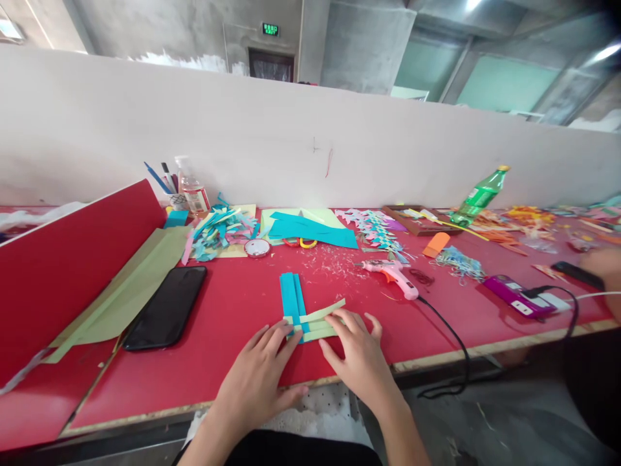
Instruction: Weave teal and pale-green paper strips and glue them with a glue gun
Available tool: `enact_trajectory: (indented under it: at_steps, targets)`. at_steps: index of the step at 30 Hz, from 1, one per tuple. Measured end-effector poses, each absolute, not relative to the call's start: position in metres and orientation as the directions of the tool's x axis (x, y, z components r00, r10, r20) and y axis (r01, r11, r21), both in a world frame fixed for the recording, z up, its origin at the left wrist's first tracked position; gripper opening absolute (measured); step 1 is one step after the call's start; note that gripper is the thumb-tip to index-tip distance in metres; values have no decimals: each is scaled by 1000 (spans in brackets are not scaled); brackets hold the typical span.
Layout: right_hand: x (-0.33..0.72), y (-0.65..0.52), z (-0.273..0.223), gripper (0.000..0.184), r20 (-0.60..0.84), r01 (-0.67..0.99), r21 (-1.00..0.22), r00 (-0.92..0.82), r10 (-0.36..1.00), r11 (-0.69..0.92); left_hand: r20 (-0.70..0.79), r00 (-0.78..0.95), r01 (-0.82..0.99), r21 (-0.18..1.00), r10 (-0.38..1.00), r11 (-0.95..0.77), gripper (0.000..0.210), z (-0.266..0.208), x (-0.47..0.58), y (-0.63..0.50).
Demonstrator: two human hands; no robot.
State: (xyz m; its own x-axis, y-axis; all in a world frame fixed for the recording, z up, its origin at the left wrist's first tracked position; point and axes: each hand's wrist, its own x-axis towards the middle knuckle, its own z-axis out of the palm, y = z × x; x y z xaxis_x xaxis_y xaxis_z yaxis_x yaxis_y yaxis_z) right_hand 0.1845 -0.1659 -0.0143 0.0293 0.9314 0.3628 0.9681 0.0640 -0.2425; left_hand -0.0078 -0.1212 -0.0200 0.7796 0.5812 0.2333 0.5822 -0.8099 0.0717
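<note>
Blue paper strips (292, 294) lie side by side on the red table, running away from me. Pale green paper strips (320, 328) cross them near their lower end; the far one slants up to the right with its tip free. The fingertips of my left hand (262, 372) press on the left side of the crossing, thumb held apart. My right hand (359, 353) rests over the right ends of the green strips, its fingers spread. Both hands are open. Some of the crossing is hidden under my fingers.
A pink glue gun (394, 277) with a black cord lies to the right. On the left is a black phone (167, 307). Behind are paper scraps (223, 233), blue sheets (310, 230) and a tilted green bottle (480, 197). Another person's hand (604, 275) shows at far right.
</note>
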Motion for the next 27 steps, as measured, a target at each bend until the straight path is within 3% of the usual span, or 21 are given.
enact_trajectory:
  at_steps: [8, 14, 17, 21, 25, 27]
  targets:
    - [186, -162, -15, 26, 341, 965, -249, 8, 940, 82, 245, 784, 568, 85, 570, -819, 63, -20, -8, -122]
    - [185, -165, -14, 27, 455, 968, -245, 71, 888, 48, 239, 780, 570, 112, 579, -814, 63, -17, -6, -122]
    - [184, -165, -9, 31, 476, 970, -222, 20, 879, 98, 238, 776, 570, 131, 584, -811, 62, -17, -7, -123]
    - [180, -160, -4, 35, 378, 948, -244, -103, 920, 207, 232, 746, 579, 236, 624, -780, 56, -13, -10, -123]
    - [177, -155, -6, 30, 342, 930, -303, -99, 935, 209, 254, 636, 616, 401, 729, -678, 46, -8, -11, -115]
    - [177, -154, -7, 27, 337, 920, -325, -102, 936, 218, 287, 588, 647, 395, 756, -653, 45, -9, -9, -109]
